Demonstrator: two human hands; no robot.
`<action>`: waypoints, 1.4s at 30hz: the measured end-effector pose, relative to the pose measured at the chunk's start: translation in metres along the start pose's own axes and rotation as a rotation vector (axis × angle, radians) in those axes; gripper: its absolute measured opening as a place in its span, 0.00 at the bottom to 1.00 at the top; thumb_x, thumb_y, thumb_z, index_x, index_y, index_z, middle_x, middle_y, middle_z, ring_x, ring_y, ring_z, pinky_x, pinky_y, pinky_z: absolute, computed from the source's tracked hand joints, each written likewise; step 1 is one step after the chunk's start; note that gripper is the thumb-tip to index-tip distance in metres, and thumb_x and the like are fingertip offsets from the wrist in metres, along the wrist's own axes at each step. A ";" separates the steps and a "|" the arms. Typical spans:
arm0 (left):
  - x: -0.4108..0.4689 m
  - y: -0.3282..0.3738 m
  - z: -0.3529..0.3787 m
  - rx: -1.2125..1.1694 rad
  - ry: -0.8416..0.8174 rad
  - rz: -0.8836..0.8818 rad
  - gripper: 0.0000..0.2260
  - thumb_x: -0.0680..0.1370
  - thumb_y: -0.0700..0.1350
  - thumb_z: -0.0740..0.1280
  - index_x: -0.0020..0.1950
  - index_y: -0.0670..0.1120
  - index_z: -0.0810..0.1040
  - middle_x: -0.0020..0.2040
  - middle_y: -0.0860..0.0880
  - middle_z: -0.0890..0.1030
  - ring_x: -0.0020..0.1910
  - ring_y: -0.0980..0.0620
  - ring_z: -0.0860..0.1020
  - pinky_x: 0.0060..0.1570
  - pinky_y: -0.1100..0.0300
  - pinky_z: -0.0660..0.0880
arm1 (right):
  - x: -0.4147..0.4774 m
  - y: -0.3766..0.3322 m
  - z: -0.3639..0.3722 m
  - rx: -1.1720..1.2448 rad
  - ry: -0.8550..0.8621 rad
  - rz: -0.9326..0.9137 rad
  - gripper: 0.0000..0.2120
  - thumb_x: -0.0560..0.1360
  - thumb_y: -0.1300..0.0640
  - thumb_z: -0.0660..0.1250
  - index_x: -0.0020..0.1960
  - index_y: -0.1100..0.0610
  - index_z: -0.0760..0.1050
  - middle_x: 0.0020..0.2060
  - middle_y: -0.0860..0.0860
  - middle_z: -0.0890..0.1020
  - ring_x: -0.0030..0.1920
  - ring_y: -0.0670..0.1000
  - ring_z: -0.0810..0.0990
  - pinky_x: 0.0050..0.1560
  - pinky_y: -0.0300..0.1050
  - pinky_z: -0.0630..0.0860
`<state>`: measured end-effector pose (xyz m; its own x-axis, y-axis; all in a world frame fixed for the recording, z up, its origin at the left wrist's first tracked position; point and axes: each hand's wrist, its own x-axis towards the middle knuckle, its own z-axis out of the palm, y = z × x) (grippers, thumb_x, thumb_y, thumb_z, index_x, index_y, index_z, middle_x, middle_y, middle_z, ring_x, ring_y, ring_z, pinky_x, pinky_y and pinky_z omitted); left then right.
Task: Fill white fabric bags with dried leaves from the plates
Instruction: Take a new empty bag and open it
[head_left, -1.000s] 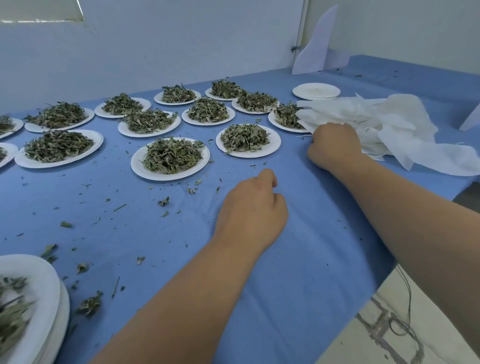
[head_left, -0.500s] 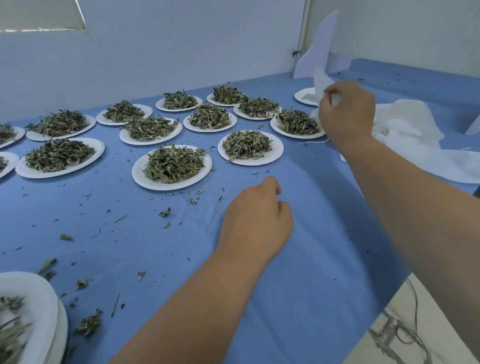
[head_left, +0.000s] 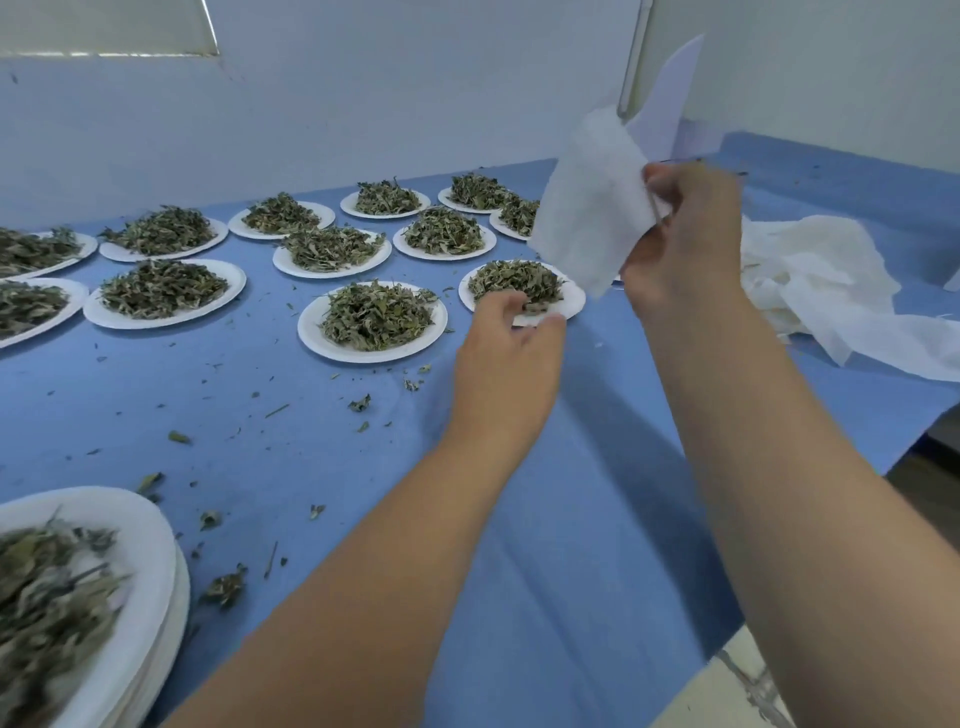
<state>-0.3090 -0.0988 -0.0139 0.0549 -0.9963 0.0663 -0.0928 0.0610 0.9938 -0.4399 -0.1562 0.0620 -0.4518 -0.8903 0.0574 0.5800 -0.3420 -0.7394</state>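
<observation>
Step, bag in hand: right hand pinches white fabric bag aloft; left hand, fingers released and empty, at leaf plate; next move likely calls for opening the bag's mouth.

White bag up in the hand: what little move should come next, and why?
Probably the left hand should grip the rim of the plate of dried leaves it reaches. It is open at that rim, and the right hand holds the white fabric bag, flat and empty-looking, raised beside it.

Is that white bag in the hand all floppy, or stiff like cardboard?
Probably bendy, not cardboard-stiff: the white bag creases where the right hand pinches it, yet sticks up without drooping. Likely very light, since a pinch at one edge holds it.
</observation>
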 end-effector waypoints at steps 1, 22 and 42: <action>0.005 0.007 -0.006 -0.217 -0.005 -0.096 0.22 0.73 0.55 0.70 0.65 0.52 0.74 0.63 0.53 0.79 0.58 0.58 0.78 0.58 0.60 0.74 | -0.012 0.007 0.002 0.071 -0.058 0.071 0.14 0.74 0.70 0.57 0.33 0.59 0.72 0.30 0.52 0.75 0.30 0.53 0.75 0.37 0.42 0.74; -0.095 0.097 -0.315 1.046 0.772 0.552 0.12 0.77 0.55 0.66 0.39 0.48 0.74 0.33 0.52 0.75 0.38 0.45 0.73 0.40 0.55 0.66 | -0.246 0.102 0.176 -0.452 -1.019 0.106 0.08 0.75 0.54 0.71 0.51 0.57 0.79 0.44 0.53 0.85 0.46 0.53 0.87 0.41 0.45 0.79; -0.180 0.040 -0.434 0.527 0.536 0.212 0.11 0.74 0.43 0.73 0.54 0.55 0.78 0.37 0.55 0.84 0.36 0.55 0.81 0.37 0.64 0.77 | -0.320 0.184 0.232 -0.709 -1.247 0.440 0.08 0.76 0.58 0.75 0.40 0.53 0.77 0.37 0.49 0.85 0.39 0.47 0.85 0.47 0.45 0.77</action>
<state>0.1088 0.1096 0.0530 0.4436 -0.7931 0.4174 -0.6074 0.0764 0.7907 -0.0312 -0.0035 0.0635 0.7305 -0.6829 -0.0009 -0.0930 -0.0981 -0.9908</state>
